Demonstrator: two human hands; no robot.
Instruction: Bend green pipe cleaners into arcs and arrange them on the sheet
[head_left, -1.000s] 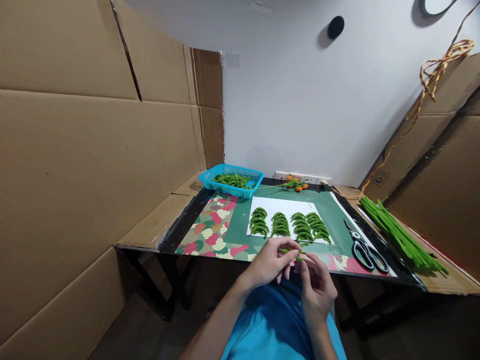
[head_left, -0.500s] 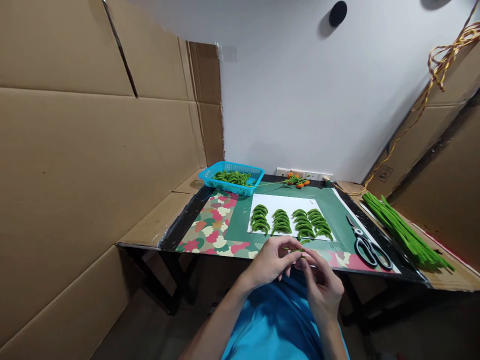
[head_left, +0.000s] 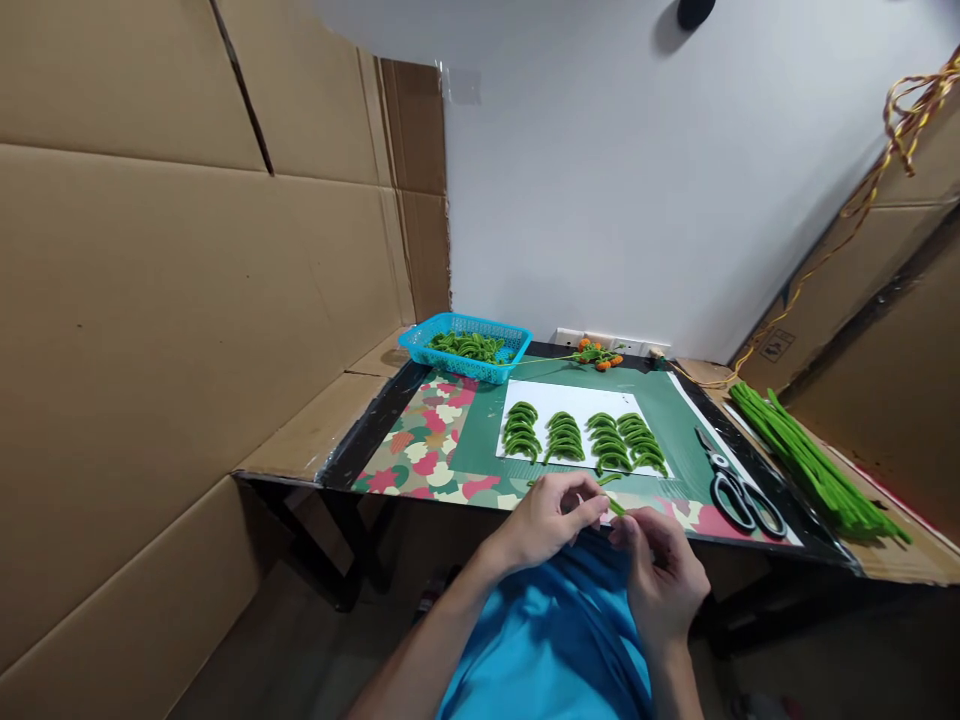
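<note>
Between my two hands, at the table's front edge, is a short green pipe cleaner piece (head_left: 616, 507). My left hand (head_left: 551, 522) pinches one end between thumb and index finger, and the fingertips of my right hand (head_left: 666, 565) close on the other end. Much of the piece is hidden by the fingers. Just beyond, a loose green pipe cleaner (head_left: 610, 479) lies on the table by my left fingers. On a white sheet (head_left: 581, 398) further back, curved green pipe cleaner pieces (head_left: 564, 440) lie in several columns.
A blue basket (head_left: 465, 322) of green pieces stands at the back left. Orange flowers (head_left: 600, 356) on a green stem lie along the back. Black-handled scissors (head_left: 731, 495) rest on the right, beside a bundle of long green pipe cleaners (head_left: 817, 460). Cardboard walls (head_left: 187, 290) flank the table.
My right hand has moved a little right, away from my left, and more of the green piece shows between them. The view has shifted slightly.
</note>
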